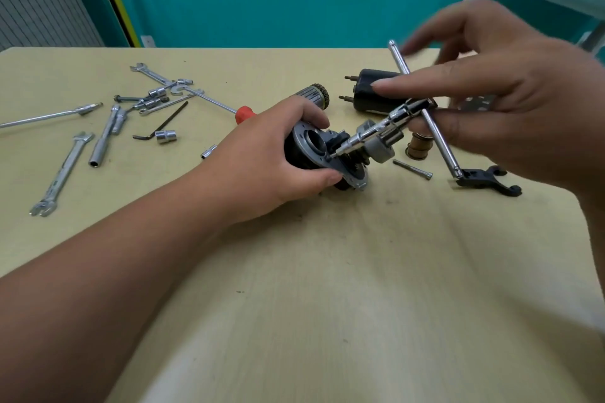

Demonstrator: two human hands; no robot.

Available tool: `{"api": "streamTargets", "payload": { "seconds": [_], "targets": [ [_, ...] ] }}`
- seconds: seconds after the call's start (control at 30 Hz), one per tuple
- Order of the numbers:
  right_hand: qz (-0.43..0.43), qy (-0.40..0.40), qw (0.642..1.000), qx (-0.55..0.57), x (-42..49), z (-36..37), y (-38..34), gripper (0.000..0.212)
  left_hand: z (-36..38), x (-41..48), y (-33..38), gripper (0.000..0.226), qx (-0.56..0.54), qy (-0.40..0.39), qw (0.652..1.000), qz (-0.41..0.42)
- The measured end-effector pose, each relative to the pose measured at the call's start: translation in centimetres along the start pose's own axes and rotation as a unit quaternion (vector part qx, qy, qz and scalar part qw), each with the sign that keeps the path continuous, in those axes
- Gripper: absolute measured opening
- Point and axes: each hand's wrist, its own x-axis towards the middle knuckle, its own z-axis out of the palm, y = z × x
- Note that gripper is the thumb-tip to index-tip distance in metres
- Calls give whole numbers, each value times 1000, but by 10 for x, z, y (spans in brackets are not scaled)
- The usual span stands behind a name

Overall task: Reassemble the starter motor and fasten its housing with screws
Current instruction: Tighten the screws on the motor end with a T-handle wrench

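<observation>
Far out to the left of the left hand [271, 160], a long silver open-ended spanner [62, 173] is lying on the pale wooden table [327, 271], with a silver tube socket [104, 137] just beside it and a tangle of further chrome spanners and sockets lying beyond. Nearer the hand, a black L-shaped hex key [163, 124] is lying against a short chrome socket [166, 136], and a red screwdriver handle [244, 113] is showing just behind the knuckles.

The left hand is gripping the black starter motor housing with its grey metal end plate [311, 154] — fingers curling over the top, thumb pressing underneath — and is holding it tilted, low over the table; whether its lower rim is touching the surface is unclear. Just beyond the fingertips a ribbed steel armature with a coppery end [314, 96] is lying.

A chrome T-handle driver [370, 132] is slanting down from the right hand [510, 101], its tip touching the grey plate. The right hand is pinching the driver's head between forefinger and thumb, its other fingers spreading out straight and blurred.

Behind that forefinger a black cylindrical solenoid [373, 95] is lying; below the hand — all on the table — a brass-coloured ribbed sleeve [417, 145], a long grey bolt [412, 169] and a black forked plastic lever [487, 180] are lying near one another.
</observation>
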Motion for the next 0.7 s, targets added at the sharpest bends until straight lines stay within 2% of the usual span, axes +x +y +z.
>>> {"api": "streamTargets", "payload": {
  "seconds": [0.33,0.53,0.7],
  "targets": [
    [-8,-26,998,-53,5,1,-5,41,1,-1,0,49,2,2,1000,12],
    [67,-54,995,-41,6,1,-13,42,1,-2,3,51,8,-5,1000,23],
    [79,-48,994,-64,7,3,-18,45,1,-4,3,53,27,-3,999,31]
  ]
}}
